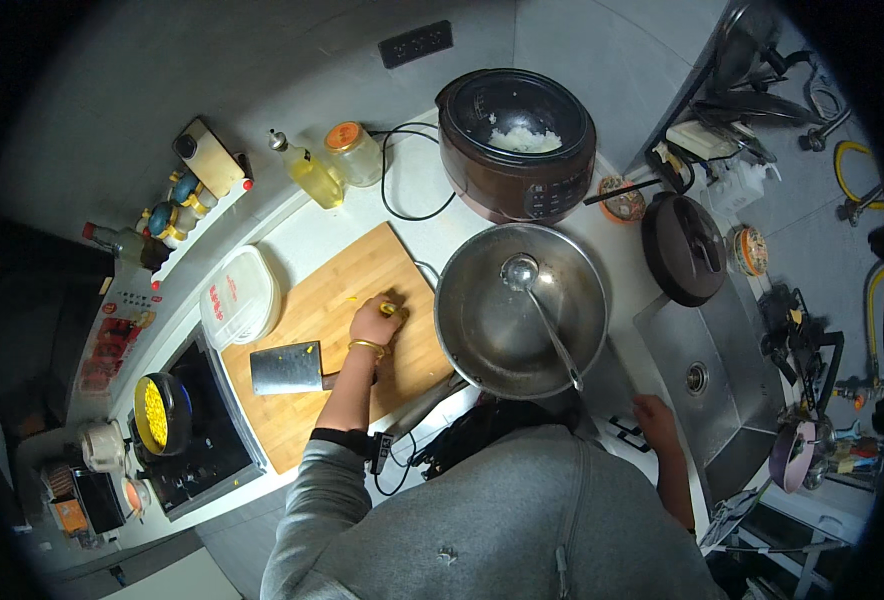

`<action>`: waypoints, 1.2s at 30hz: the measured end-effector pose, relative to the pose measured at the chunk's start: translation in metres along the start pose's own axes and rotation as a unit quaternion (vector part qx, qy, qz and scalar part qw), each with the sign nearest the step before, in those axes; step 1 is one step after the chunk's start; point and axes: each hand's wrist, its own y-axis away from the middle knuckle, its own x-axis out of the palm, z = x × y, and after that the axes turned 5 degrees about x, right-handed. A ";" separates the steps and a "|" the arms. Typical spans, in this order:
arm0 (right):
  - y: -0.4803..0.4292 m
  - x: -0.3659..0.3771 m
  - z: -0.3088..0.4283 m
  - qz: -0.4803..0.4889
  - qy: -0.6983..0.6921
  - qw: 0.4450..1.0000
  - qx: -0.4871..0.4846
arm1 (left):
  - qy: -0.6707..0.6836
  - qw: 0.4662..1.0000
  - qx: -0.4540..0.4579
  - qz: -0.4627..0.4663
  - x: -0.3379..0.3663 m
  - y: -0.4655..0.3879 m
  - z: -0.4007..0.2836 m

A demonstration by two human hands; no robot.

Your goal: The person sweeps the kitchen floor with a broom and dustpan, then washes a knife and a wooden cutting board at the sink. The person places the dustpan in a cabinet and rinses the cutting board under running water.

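My left hand is over the wooden cutting board, its fingers closed around a small yellow-green piece of food. Most of that piece is hidden by the fingers. Behind the wrist a cleaver lies flat on the board, its handle partly under my forearm and yellow bits on its blade. My right hand is low by the counter's front edge, beside the sink. Its fingers look curled, but their grip is unclear. A metal wok with a ladle in it stands right of the board.
A rice cooker holding white rice stands behind the wok, its dark lid to the right. A pan of yellow kernels sits on the stove. A lidded plastic container and an oil bottle stand behind the board.
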 end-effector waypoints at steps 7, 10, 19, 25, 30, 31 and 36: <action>-0.001 0.003 -0.006 -0.010 -0.028 0.999 -0.023 | -0.222 0.971 0.070 0.047 0.012 0.007 -0.025; 0.002 0.003 -0.004 -0.003 -0.019 1.000 -0.018 | -0.243 0.965 0.092 0.042 0.010 0.012 -0.029; 0.007 -0.005 -0.002 -0.005 -0.005 1.000 0.023 | -0.081 0.997 -0.001 -0.009 -0.029 0.035 0.018; 0.000 -0.001 -0.002 0.007 -0.007 1.000 -0.021 | -0.148 0.988 -0.009 0.044 -0.005 0.048 0.021; -0.009 0.000 0.005 0.008 -0.025 0.999 -0.036 | -0.223 0.973 0.013 0.049 -0.002 0.043 0.017; -0.009 -0.001 0.007 0.014 -0.014 0.999 -0.034 | -0.224 0.973 0.033 0.043 -0.004 0.042 0.018; -0.006 -0.004 0.014 0.020 -0.006 1.000 0.004 | -0.259 0.962 0.066 0.048 -0.009 0.042 0.019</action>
